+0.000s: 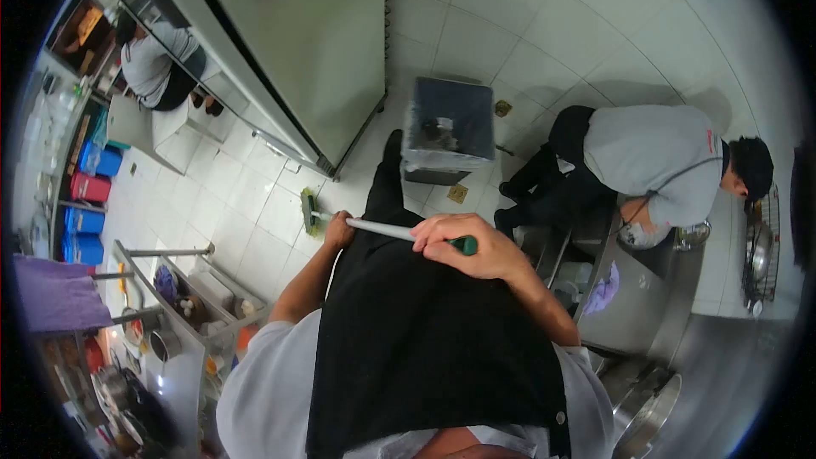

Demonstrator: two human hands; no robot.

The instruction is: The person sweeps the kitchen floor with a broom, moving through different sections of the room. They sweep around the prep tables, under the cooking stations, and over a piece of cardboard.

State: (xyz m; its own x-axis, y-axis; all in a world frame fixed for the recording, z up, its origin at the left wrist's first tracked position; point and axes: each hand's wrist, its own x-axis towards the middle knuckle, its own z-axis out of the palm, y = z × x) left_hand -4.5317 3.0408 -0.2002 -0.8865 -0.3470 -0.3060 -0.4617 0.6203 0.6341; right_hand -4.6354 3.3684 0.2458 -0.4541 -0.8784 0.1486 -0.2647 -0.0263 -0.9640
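A broom with a pale grey handle (380, 228) slants across my black apron. Its green head (308, 211) with yellow-green bristles is down at the white tiled floor, left of my legs. My right hand (467, 245) wraps round the upper end of the handle, where a green cap sticks out past the fingers. Lower down the handle, my left hand (341, 230) is closed round it, close to the broom head. A dark bin (448, 123) lined with a plastic bag stands in front of me, by my foot.
On the right a co-worker (654, 161) bends over a metal sink counter (633, 314). A tall fridge (306, 51) stands ahead on the left. Shelving (183, 306) with pots and food lines the left side. Another person (157, 59) sits farther back, near a white chair (161, 132).
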